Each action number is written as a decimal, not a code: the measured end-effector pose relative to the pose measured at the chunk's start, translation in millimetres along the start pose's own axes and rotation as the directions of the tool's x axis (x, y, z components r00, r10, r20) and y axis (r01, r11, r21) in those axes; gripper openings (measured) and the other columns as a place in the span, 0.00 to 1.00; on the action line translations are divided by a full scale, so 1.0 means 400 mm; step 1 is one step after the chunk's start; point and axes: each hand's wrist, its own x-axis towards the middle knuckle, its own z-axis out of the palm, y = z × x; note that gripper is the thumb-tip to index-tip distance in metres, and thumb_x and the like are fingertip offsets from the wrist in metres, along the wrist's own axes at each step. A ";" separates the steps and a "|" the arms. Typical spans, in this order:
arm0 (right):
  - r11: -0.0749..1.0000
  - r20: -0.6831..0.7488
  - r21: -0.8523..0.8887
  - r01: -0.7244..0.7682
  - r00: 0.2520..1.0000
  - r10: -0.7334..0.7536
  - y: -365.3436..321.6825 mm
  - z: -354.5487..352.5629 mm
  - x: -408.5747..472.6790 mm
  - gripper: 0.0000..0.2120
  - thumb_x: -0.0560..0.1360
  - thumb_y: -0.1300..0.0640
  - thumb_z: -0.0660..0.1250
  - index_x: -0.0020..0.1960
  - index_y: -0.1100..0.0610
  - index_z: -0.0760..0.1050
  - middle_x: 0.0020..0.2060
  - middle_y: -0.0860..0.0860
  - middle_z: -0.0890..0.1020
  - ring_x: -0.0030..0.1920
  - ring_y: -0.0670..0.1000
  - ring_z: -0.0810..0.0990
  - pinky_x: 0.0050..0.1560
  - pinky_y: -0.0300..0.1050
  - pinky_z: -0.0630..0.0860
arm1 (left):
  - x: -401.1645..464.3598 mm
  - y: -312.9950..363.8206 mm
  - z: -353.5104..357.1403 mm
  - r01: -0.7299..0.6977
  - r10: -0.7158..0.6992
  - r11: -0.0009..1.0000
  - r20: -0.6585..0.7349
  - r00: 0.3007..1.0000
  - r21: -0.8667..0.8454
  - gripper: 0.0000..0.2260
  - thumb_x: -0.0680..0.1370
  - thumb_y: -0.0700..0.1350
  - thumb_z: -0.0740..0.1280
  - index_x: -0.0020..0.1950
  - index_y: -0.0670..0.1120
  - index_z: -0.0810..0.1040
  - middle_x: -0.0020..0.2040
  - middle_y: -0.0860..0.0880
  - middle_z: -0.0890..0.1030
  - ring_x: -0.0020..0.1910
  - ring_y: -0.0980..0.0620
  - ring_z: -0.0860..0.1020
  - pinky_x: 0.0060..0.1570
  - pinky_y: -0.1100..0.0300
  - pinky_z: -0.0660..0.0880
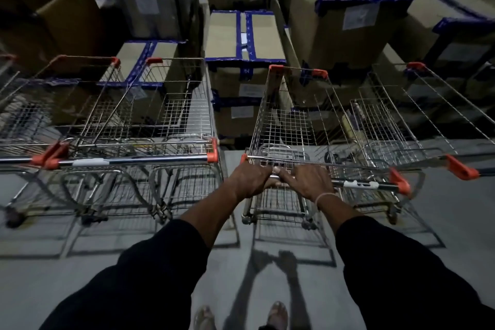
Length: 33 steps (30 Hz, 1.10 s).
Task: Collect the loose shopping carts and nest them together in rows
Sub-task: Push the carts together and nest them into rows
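Observation:
A wire shopping cart (292, 120) with orange corner caps stands in front of me, nose toward the stacked boxes. My left hand (250, 178) and my right hand (310, 182) both grip its metal handle bar (359, 184) near the left end, side by side. To the left stand two carts (150, 126) side by side, their handles in one line. Another cart (417, 126) stands close on the right, angled, its handle end (462, 169) pointing toward me.
Tall stacks of cardboard boxes (337, 21) with blue tape fill the space behind the carts. A narrow gap (233, 158) of grey floor lies between the left carts and my cart. My feet (241, 316) show on the grey floor below.

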 end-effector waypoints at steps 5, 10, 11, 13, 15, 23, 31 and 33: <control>0.999 -0.025 0.038 0.039 0.999 -0.039 -0.023 0.012 0.038 0.50 0.72 0.18 0.32 0.36 0.52 0.82 0.29 0.50 0.79 0.33 0.50 0.79 0.46 0.47 0.78 | -0.035 -0.017 -0.017 0.060 -0.060 0.998 0.021 0.998 0.015 0.28 0.83 0.66 0.47 0.71 0.48 0.70 0.57 0.43 0.85 0.59 0.40 0.82 0.75 0.29 0.56; 0.994 -0.030 0.076 0.075 0.997 -0.073 -0.049 0.015 0.099 0.54 0.69 0.16 0.31 0.36 0.52 0.84 0.27 0.51 0.79 0.32 0.51 0.80 0.46 0.50 0.82 | -0.035 -0.069 -0.016 0.091 -0.090 0.996 0.024 0.996 -0.013 0.26 0.84 0.64 0.49 0.67 0.45 0.70 0.58 0.41 0.84 0.59 0.40 0.81 0.72 0.34 0.60; 0.993 -0.028 0.079 0.083 0.996 -0.081 -0.054 0.015 0.111 0.54 0.69 0.16 0.31 0.36 0.52 0.84 0.27 0.51 0.79 0.32 0.51 0.80 0.46 0.50 0.82 | -0.036 -0.078 -0.019 0.097 -0.097 0.995 0.031 0.995 0.008 0.25 0.85 0.63 0.50 0.67 0.45 0.69 0.59 0.41 0.83 0.59 0.40 0.80 0.72 0.34 0.61; 0.993 -0.029 0.082 0.089 0.996 -0.087 -0.065 0.009 0.124 0.53 0.70 0.16 0.33 0.34 0.53 0.83 0.27 0.51 0.79 0.32 0.51 0.80 0.47 0.51 0.82 | -0.041 -0.092 -0.023 0.098 -0.100 0.994 0.035 0.994 0.050 0.26 0.85 0.63 0.50 0.70 0.44 0.68 0.61 0.41 0.82 0.61 0.40 0.79 0.72 0.33 0.61; 0.993 -0.034 0.062 0.104 0.994 -0.102 -0.071 0.008 0.132 0.52 0.71 0.17 0.34 0.33 0.54 0.82 0.26 0.51 0.79 0.32 0.52 0.80 0.47 0.51 0.82 | -0.045 -0.101 -0.020 0.094 -0.096 0.994 0.043 0.994 0.052 0.26 0.85 0.62 0.50 0.70 0.43 0.68 0.61 0.41 0.82 0.62 0.40 0.78 0.73 0.31 0.61; 0.991 -0.053 0.025 0.132 0.990 -0.131 -0.070 0.008 0.125 0.51 0.72 0.18 0.33 0.33 0.54 0.81 0.27 0.51 0.78 0.31 0.52 0.79 0.45 0.49 0.80 | -0.102 -0.152 -0.047 0.285 -0.279 0.936 -0.062 0.958 0.207 0.39 0.78 0.76 0.44 0.77 0.52 0.65 0.79 0.37 0.62 0.80 0.33 0.56 0.77 0.30 0.50; 0.985 -0.075 0.068 0.157 0.986 -0.152 -0.186 -0.023 0.123 0.36 0.82 0.37 0.41 0.37 0.57 0.78 0.31 0.53 0.78 0.35 0.56 0.79 0.39 0.47 0.75 | -0.171 -0.152 -0.064 0.484 -0.485 0.851 -0.047 0.873 0.203 0.49 0.69 0.78 0.31 0.81 0.53 0.58 0.71 0.33 0.71 0.69 0.35 0.70 0.70 0.35 0.64; 0.978 -0.108 0.108 0.178 0.980 -0.166 -0.259 -0.033 0.119 0.31 0.86 0.43 0.45 0.45 0.58 0.80 0.37 0.54 0.80 0.40 0.57 0.79 0.42 0.49 0.73 | -0.173 -0.148 -0.060 0.491 -0.495 0.848 -0.029 0.868 0.201 0.45 0.74 0.77 0.36 0.82 0.52 0.56 0.72 0.35 0.69 0.70 0.36 0.69 0.72 0.35 0.62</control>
